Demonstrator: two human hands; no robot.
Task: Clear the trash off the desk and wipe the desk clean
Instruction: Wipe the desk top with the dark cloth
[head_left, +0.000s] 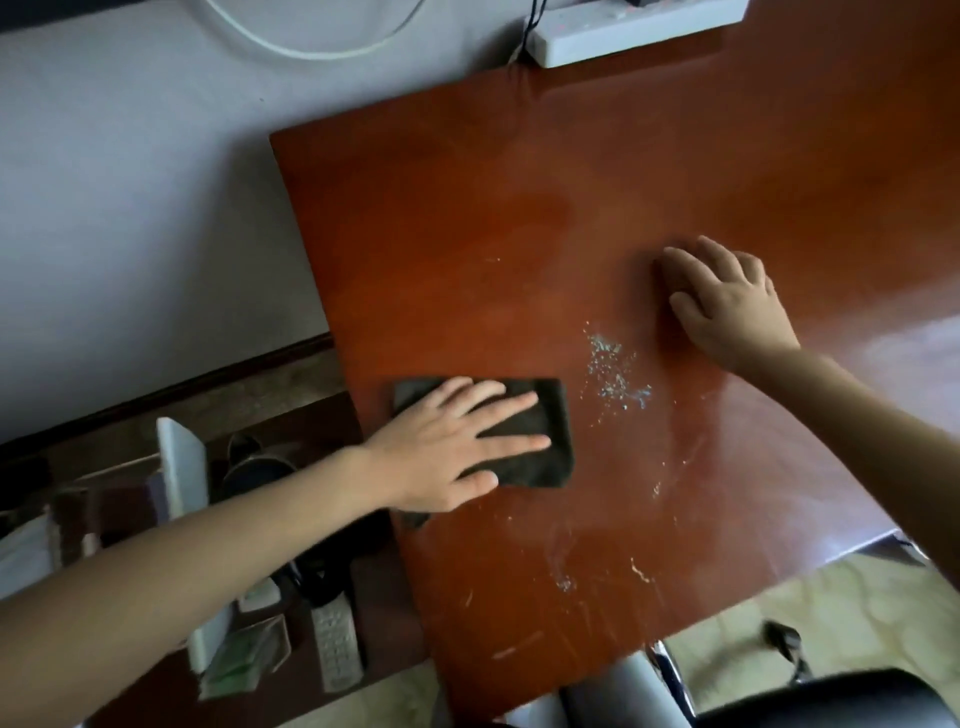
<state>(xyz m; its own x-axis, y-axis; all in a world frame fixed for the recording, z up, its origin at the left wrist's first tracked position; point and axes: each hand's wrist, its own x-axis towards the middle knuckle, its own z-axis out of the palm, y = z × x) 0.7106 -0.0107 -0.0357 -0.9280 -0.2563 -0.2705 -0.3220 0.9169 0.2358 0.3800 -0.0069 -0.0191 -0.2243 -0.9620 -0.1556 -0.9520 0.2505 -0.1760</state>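
A folded dark cloth (550, 415) lies on the red-brown desk (467, 208) near its left edge. My left hand (457, 441) presses flat on the cloth with fingers spread. To the right of the cloth, a patch of small pale crumbs (615, 374) is scattered on the desk, with more specks and streaks (566, 582) toward the front edge. My right hand (727, 301) rests palm down on the bare desk, up and right of the crumbs, holding nothing.
A white power strip (639, 31) with a black cord sits at the desk's far edge. Left of the desk, a lower surface holds a remote control (335, 649), a green packet (244, 660) and other clutter. A black chair (831, 701) stands at the front right.
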